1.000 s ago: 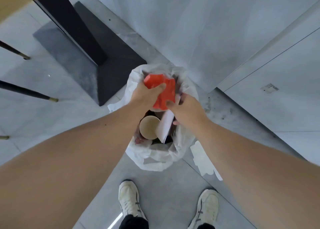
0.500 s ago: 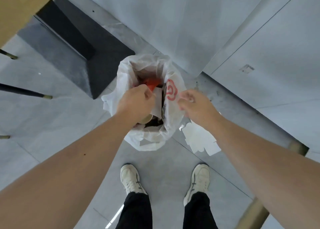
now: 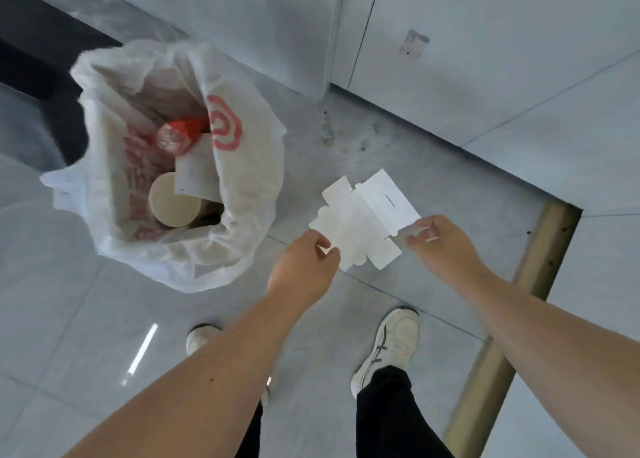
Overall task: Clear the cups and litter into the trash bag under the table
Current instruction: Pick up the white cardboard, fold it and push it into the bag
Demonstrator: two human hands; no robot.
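Note:
A white plastic trash bag with red print stands open on the grey floor at the left. Inside it lie a tan paper cup, a red wrapper and a white paper piece. To the bag's right a flattened white cardboard box lies at floor level. My left hand pinches its near left edge. My right hand pinches its right flap. Whether the cardboard is lifted off the floor I cannot tell.
A dark table base sits behind the bag at far left. White cabinet panels run along the back. A wooden leg slants down at the right. My two white shoes stand on the tiles below.
Both hands left the bag's mouth and moved right to the flattened cardboard, each taking an edge. The red wrapper now lies inside the bag. The view has swung right.

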